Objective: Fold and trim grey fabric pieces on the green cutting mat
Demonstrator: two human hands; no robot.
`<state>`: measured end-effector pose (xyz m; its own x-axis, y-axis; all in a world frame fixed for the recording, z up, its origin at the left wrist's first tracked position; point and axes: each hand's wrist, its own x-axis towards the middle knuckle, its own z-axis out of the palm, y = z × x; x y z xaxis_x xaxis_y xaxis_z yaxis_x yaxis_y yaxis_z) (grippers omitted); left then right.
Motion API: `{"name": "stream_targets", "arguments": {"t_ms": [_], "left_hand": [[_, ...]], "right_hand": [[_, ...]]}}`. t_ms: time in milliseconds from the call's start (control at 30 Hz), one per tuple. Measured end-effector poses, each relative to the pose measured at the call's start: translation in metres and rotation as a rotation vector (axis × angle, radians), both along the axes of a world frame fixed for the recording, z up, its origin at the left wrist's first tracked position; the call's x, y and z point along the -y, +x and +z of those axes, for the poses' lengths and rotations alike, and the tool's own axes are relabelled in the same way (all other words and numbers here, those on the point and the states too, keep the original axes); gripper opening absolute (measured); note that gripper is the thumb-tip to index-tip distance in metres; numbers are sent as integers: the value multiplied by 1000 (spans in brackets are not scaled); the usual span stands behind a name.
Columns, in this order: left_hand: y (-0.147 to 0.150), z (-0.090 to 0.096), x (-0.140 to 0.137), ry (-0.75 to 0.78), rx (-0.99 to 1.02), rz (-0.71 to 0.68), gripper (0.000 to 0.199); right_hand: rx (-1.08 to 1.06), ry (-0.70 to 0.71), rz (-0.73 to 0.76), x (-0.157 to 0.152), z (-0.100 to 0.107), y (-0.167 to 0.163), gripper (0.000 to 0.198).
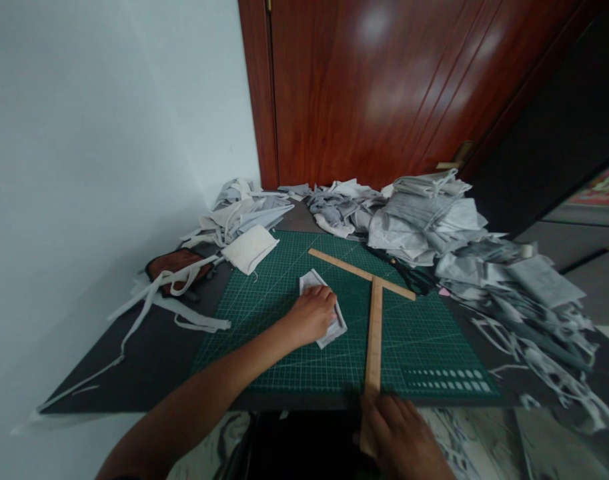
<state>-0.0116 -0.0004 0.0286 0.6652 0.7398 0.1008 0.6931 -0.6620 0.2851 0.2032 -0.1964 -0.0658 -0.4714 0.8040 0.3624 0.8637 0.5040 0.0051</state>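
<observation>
My left hand (314, 313) is closed, its fingers bent down onto a small, narrow grey-white piece of fabric (337, 329) that looks folded along its edges. Beneath the piece lies a green cutting mat (279, 370) with a printed grid. A wooden T-square (376, 333) rests on the mat to the right of the fabric, crossbar towards the far side. At the near table edge my right hand (401, 430) grips the lower end of its blade, which sticks out past the edge. Black-handled scissors (409, 275) lie beyond the crossbar.
Heaped grey and white fabric pieces (424, 213) fill the back and right of the table. At the left are another fabric pile (234, 213), a cream folded cloth (251, 249), a brown pouch-like item (177, 267) and loose white strips (204, 323). A wooden door (364, 93) stands behind.
</observation>
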Motion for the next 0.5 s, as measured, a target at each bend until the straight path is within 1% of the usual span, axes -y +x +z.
{"name": "stream_targets", "arguments": {"t_ms": [67,133,200,233,267,300,333,400,433,500], "left_hand": [[1,1,7,15,-36,69,29],[1,0,13,31,-87,84,44],[0,-3,17,44,-119,13,56],[0,-5,20,44,-120,-57,59],[1,-7,22,39,-110,-140,60],[2,-9,25,31,-96,-226,61],[4,-12,28,24,-80,-305,61],[8,-15,34,23,-47,-423,63],[10,-16,36,29,-28,-457,64],[13,-18,40,41,0,-496,62]], "right_hand": [[-45,9,-13,8,-1,9,53],[-207,-25,-66,17,8,26,56],[-475,-39,-206,23,25,43,49],[-635,-28,-286,23,35,50,41],[-817,-25,-332,22,46,55,33],[-1021,-32,-326,18,58,57,24],[-1234,-82,-273,13,68,57,21],[-1648,-148,-172,-1,84,51,21],[-1778,-246,-140,-8,90,46,25],[-1925,-439,-81,-20,94,38,47]]}}
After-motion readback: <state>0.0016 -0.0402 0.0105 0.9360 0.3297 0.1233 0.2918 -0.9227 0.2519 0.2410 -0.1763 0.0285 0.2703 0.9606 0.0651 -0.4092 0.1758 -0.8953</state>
